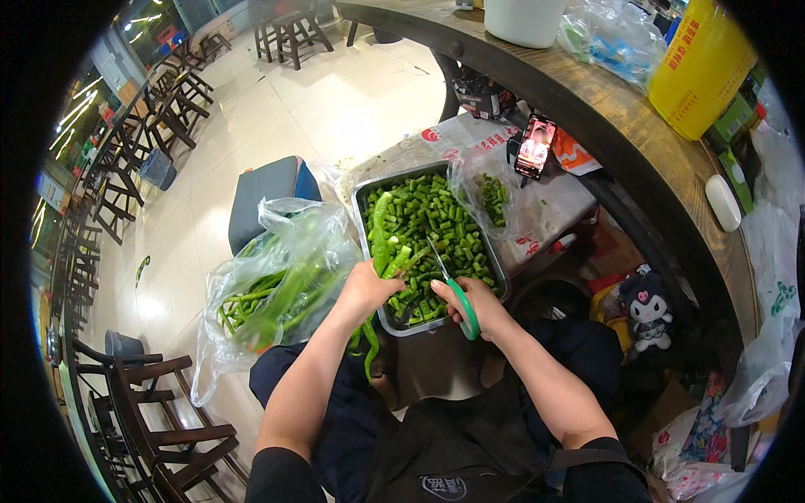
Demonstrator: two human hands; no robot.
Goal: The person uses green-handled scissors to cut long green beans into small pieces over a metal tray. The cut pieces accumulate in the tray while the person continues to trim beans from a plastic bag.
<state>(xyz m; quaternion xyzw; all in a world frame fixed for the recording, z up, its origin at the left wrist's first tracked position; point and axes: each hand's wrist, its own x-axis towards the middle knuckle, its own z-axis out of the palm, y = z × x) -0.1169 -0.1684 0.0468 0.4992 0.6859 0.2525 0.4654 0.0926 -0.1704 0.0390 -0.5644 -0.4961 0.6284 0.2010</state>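
Note:
Several long green peppers (382, 229) are gripped in my left hand (370, 290), over the left side of a metal tray (503, 284). Some of their curved ends (371, 352) hang below that hand. My right hand (479, 303) holds scissors with green handles (465, 308); the blades reach over the tray and look slightly apart. Short cut green pieces (434, 201) fill the tray. A clear plastic bag (481, 188) with small green pieces sits at its upper right corner. Left of the tray, a larger clear bag (295, 264) contains long green peppers.
A lit phone (534, 148) stands behind the tray on a paper-covered surface (402, 151). A grey-blue cushioned block (267, 195) lies beyond the larger bag. A wooden counter (635, 126) curves along the right, above a plush toy (648, 311). Wooden stools (182, 434) stand on the left.

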